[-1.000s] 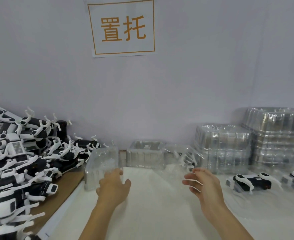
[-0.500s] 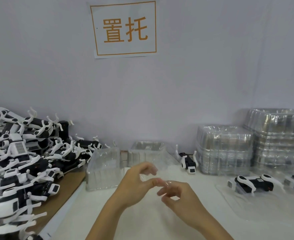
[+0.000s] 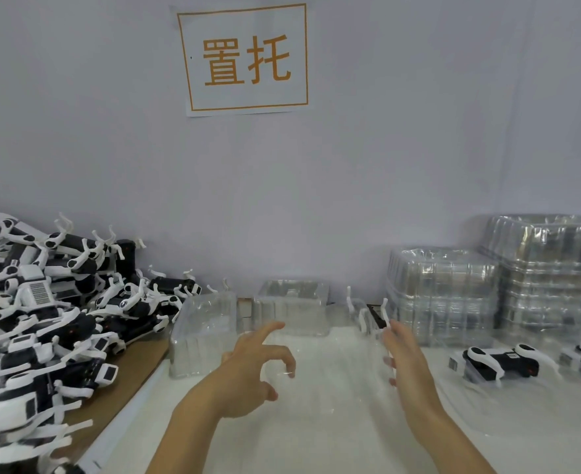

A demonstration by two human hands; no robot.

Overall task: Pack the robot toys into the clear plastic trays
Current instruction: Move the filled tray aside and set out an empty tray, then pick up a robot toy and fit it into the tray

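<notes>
Two bare hands were pictured low in the centre of the frame, raised over a white work surface [image 3: 316, 422] at a packing station. The left hand [image 3: 248, 374] was held with its index finger extended and the other fingers loosely curled, nothing visibly gripped. The right hand [image 3: 407, 364] was held edge-on with straight fingers; a faint clear sheen lay between and below the two hands, possibly a clear plastic tray, but whether either hand touched it could not be told.

The robot toys [image 3: 42, 319], black and white, were heaped at the left of the frame on a brown board [image 3: 124, 374], presumably kept within easy reach of the left hand. One more toy [image 3: 367, 313] was seen just beyond the right fingertips, at centre right. An empty tray [image 3: 205, 336] stood just right of the heap, another [image 3: 292, 306] behind it against the wall.

Tall stacks of trays [image 3: 443, 295] were ranged at the right of the frame, apparently as stock, with packed toys [image 3: 497, 364] laid in front of them at the right edge. A sign [image 3: 246, 59] with orange characters was fixed to the wall at upper centre. The packing was judged to be well short of finished, given the size of the heap.
</notes>
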